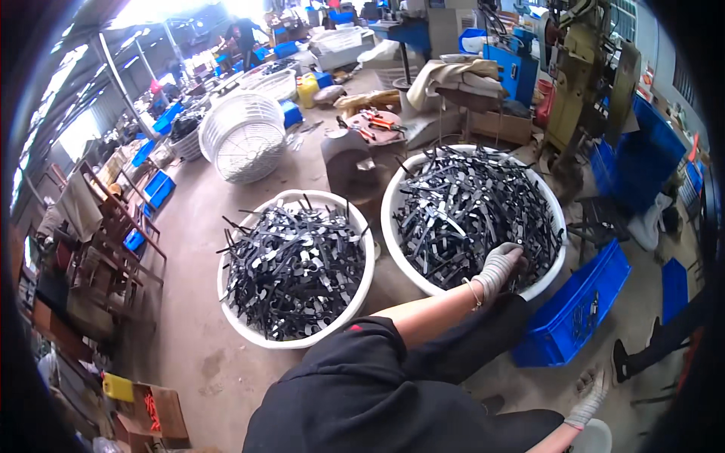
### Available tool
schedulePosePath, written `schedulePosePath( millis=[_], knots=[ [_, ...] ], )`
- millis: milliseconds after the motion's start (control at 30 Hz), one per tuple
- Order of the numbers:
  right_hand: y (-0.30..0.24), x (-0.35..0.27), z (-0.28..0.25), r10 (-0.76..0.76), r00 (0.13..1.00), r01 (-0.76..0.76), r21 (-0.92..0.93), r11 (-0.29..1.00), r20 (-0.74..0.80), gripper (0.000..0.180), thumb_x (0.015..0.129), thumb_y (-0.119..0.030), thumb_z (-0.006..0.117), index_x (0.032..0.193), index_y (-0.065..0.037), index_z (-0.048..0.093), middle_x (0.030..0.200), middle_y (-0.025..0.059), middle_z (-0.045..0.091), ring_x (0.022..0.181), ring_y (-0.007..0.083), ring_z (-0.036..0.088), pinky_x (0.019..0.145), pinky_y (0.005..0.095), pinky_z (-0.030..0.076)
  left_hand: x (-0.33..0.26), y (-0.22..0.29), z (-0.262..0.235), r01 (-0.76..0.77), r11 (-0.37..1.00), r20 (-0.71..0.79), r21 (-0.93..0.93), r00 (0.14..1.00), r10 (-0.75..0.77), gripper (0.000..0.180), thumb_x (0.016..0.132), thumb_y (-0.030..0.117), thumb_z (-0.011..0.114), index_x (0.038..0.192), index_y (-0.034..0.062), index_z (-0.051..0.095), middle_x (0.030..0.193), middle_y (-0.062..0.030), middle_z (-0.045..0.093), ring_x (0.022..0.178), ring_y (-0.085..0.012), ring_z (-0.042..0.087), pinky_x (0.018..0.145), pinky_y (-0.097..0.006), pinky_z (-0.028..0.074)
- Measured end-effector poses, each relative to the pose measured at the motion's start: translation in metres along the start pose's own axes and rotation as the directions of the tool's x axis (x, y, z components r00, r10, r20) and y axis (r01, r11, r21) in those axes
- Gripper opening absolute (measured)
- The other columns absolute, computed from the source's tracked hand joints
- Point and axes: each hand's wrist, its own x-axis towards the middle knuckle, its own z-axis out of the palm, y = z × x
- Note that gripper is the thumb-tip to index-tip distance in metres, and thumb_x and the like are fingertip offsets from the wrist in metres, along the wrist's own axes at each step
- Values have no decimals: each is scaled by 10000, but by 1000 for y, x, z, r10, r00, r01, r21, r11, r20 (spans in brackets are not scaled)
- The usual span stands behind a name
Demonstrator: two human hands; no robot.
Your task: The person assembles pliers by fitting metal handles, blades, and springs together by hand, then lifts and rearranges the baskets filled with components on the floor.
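My left hand (501,269), in a pale knitted glove, reaches over the near right part of a large white basin (390,249). Its fingers curl down against a heap of dark metal pieces (468,211) with black strips; whatever they grip is hidden. To the left stands a second white basin (367,281), heaped with similar pieces (298,264). My right hand (592,391), gloved too, is low at the right with its fingers partly spread and nothing visible in them. Below it is a white tub (598,436), partly cut off.
A blue crate (566,321) with a few pieces inside stands right of the basins. Another person's shoe (621,362) is beyond it. Behind are a low stand with orange-handled tools (376,119), white baskets (245,140) and a green press machine (572,90).
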Motion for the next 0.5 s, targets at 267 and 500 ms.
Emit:
schedulePosePath(
  millis=[267,500],
  knots=[
    [-11,-48,26,-59,992,75,-145,987,112,344,914,-319,579,1207,-137,582,896,-20,595,708,77,551,583,220,456,-7,-10,-69,-190,885,-72,425,967,242,198,927,173,564,1064,38,607,854,-42,629,732,-116,572,669,-264,488],
    [-48,-77,65,-25,998,29,78,997,-51,437,951,-258,520,1302,1,505,1308,114,533,1210,200,495,1025,346,396,-16,-46,-82,-278,748,119,603,958,260,145,893,197,600,895,54,624,819,-69,589,745,-140,545,659,-294,459]
  ],
)
